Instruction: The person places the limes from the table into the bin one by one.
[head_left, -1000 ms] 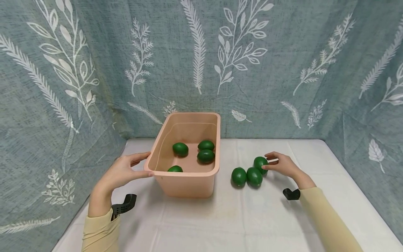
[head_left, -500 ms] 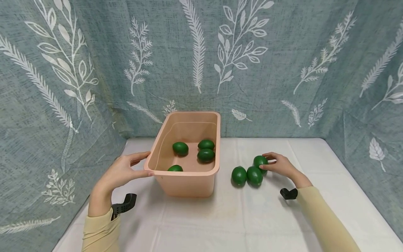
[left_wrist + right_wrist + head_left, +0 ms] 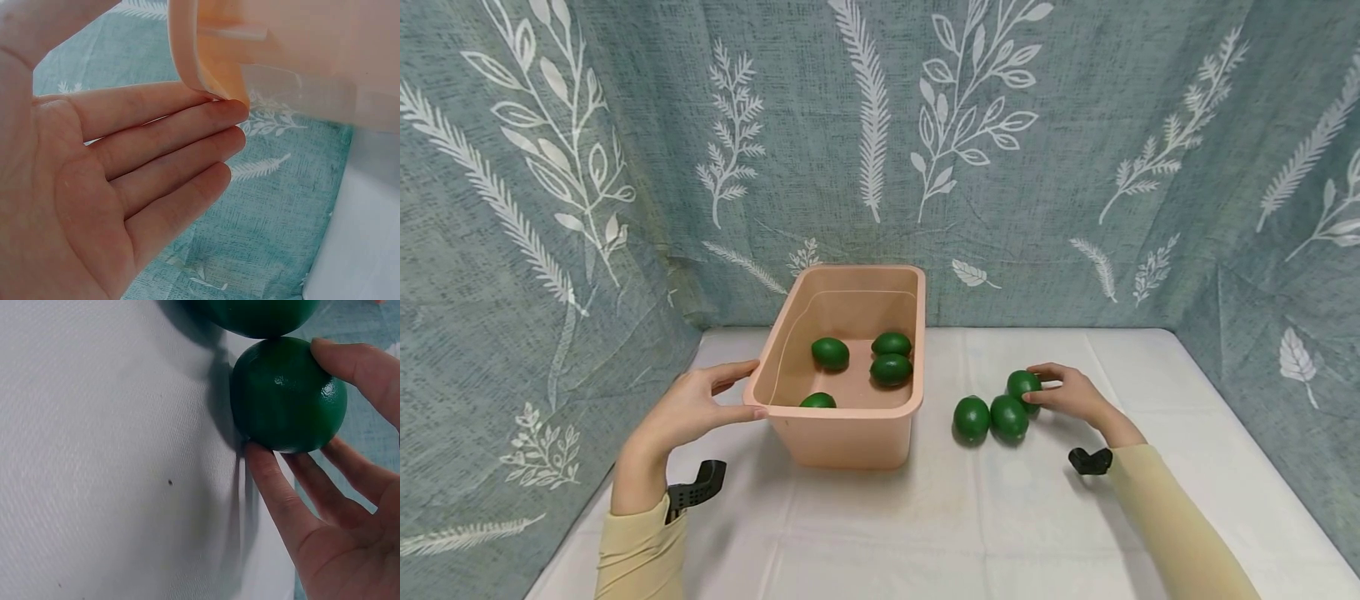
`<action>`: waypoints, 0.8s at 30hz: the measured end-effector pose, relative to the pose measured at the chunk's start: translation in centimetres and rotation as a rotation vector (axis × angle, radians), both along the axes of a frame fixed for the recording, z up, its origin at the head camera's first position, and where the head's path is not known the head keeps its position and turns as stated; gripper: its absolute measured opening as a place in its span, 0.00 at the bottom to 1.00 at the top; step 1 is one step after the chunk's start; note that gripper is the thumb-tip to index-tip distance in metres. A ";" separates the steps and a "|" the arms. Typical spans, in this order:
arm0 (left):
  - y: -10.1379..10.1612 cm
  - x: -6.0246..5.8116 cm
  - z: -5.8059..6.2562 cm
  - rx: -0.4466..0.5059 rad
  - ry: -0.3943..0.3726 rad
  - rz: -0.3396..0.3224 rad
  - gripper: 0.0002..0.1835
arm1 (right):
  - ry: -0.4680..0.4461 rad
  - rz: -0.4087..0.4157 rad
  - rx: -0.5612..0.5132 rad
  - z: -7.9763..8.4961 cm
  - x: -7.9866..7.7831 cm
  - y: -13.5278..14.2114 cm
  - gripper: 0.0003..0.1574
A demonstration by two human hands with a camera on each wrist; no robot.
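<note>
At the left near corner of a peach plastic bin (image 3: 850, 437), my left hand (image 3: 688, 408) touches the rim with thumb and fingertips. Its fingers (image 3: 169, 140) look straight in the left wrist view. My right hand (image 3: 1067, 396) pinches a dark green lime (image 3: 287, 394) between thumb and fingers, at the right end of a small group. Beside it, close together on the white cloth, sit a second lime (image 3: 1009, 418) and a third lime (image 3: 972, 419). Several limes lie in the bin, among them one lime (image 3: 830, 353) on the left and one (image 3: 891, 370) near the right wall.
A white cloth (image 3: 880, 533) covers the table. Blue-green curtain (image 3: 1060, 167) with white leaf prints rises behind and along both sides. Each wrist wears a black camera mount, the left one (image 3: 698, 490) near the bin's front corner.
My right hand has shifted slightly left and drawn in closer around the far right lime. The group of limes has nudged a little to the right. My left hand and the bin stay put.
</note>
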State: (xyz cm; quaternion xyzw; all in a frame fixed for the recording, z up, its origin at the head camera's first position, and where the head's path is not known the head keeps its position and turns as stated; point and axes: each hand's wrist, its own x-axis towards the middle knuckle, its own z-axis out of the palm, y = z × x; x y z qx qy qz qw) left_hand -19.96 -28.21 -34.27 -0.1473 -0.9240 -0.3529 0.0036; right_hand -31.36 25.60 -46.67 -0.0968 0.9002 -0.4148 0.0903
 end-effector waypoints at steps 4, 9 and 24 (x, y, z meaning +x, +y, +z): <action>0.0 0.0 0.0 0.002 -0.005 0.003 0.40 | -0.006 -0.008 0.003 -0.1 0.0 0.2 0.44; 0.0 0.0 0.0 0.005 -0.006 0.004 0.40 | -0.002 -0.013 -0.001 0.0 0.0 0.6 0.44; 0.0 -0.1 0.0 0.006 -0.011 -0.001 0.40 | 0.008 -0.006 -0.023 2.9 0.8 1.3 0.46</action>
